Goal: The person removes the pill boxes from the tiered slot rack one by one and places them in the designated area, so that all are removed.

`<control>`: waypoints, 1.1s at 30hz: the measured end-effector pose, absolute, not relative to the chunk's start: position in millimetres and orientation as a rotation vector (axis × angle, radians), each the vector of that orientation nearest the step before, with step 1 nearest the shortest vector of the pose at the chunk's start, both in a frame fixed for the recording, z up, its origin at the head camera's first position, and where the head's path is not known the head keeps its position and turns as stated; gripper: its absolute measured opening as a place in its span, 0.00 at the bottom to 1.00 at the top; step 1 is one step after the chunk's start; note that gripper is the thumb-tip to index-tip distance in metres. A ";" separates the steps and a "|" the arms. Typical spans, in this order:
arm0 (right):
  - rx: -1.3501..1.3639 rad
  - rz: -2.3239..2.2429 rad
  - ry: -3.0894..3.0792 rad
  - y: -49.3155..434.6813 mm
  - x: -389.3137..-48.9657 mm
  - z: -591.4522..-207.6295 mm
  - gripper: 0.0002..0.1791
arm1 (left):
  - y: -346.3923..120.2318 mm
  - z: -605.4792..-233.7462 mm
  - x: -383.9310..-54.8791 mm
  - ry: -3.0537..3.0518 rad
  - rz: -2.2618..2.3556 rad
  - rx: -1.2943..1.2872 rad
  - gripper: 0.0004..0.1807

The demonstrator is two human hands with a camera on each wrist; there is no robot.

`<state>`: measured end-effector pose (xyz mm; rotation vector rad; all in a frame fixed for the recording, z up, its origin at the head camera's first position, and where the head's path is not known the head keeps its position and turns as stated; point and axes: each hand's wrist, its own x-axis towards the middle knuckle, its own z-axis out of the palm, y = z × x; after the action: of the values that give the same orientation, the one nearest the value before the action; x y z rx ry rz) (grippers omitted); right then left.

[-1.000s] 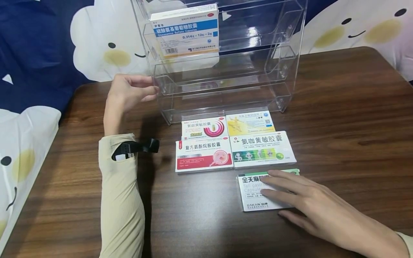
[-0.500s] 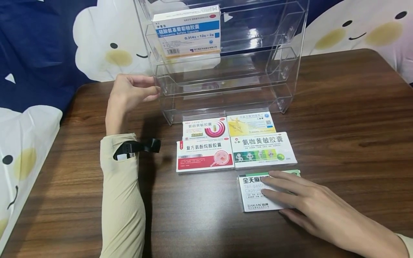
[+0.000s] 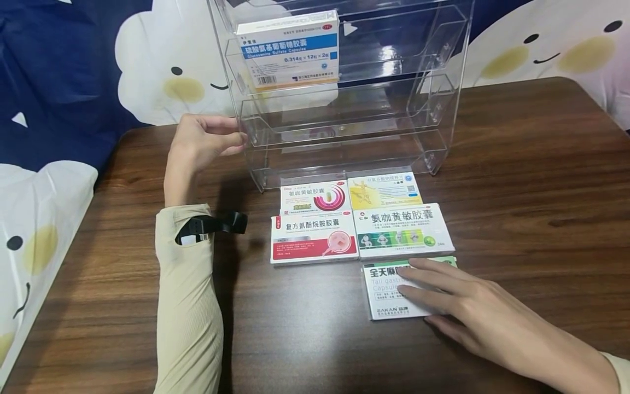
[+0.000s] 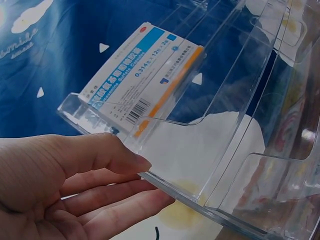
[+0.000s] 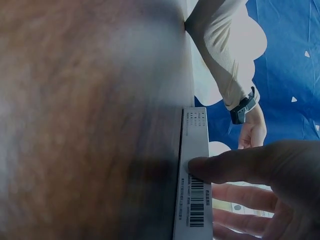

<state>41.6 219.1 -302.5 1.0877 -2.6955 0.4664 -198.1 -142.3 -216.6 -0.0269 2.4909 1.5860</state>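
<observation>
My left hand (image 3: 199,139) pinches the side edge of a clear acrylic display rack (image 3: 344,145); in the left wrist view the thumb and fingers lie on either side of its panel. A white-and-blue glucosamine capsule box (image 3: 290,52) leans on an upper tier. On the table, my right hand (image 3: 472,306) rests over a white-and-green medicine box (image 3: 389,301), fingers spread fairly straight across its top and partly hiding it. Its thumb (image 5: 205,167) touches the box's barcoded side in the right wrist view.
Between rack and right hand lie a pink-ringed medicine box (image 3: 307,198), a yellow medicine box (image 3: 384,189), a red-and-white medicine box (image 3: 315,238) and a green-banded medicine box (image 3: 406,230), side by side in two rows. A printed cloth (image 3: 64,82) hangs behind the wooden table (image 3: 531,230).
The white-and-green box has slid slightly away from me, closer to the green-banded box, with my right hand on it. My left hand stays at the rack's edge. The head view has shifted a little.
</observation>
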 end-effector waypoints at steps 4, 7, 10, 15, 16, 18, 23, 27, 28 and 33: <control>1.084 0.491 -2.690 219.2 40.2 -302.3 0.31 | -141.8 -217.0 -197.7 2.488 1.587 -0.029 0.21; 1.090 0.512 -2.679 218.8 38.9 -302.4 0.31 | -141.4 -217.3 -197.7 2.487 1.589 -0.033 0.21; 1.098 0.529 -2.672 218.1 37.5 -303.0 0.31 | -141.0 -217.7 -197.9 2.482 1.595 -0.036 0.21; 1.095 0.511 -2.686 217.9 36.7 -303.9 0.32 | -140.1 -218.9 -196.5 2.468 1.634 -0.041 0.19; 1.094 0.504 -2.691 218.0 36.6 -303.9 0.32 | -140.0 -219.1 -196.7 2.460 1.643 -0.043 0.19; 1.091 0.491 -2.700 218.2 36.3 -303.6 0.32 | -140.2 -219.0 -196.9 2.465 1.632 -0.045 0.20; 1.093 0.476 -2.704 218.4 35.1 -303.1 0.32 | -141.4 -218.3 -198.3 2.470 1.606 -0.051 0.21; 1.101 0.472 -2.699 217.6 33.6 -302.1 0.32 | -142.2 -217.8 -199.1 2.465 1.616 -0.053 0.21; 1.103 0.471 -2.698 217.5 33.2 -301.8 0.33 | -142.3 -217.7 -199.4 2.465 1.618 -0.053 0.21; 1.113 0.474 -2.704 217.2 32.0 -300.4 0.33 | -142.0 -217.0 -200.3 2.461 1.620 -0.063 0.22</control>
<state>32.0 217.2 -300.4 1.1133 -2.7038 0.4735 -200.3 -142.0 -217.0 -0.0633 2.4605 1.6200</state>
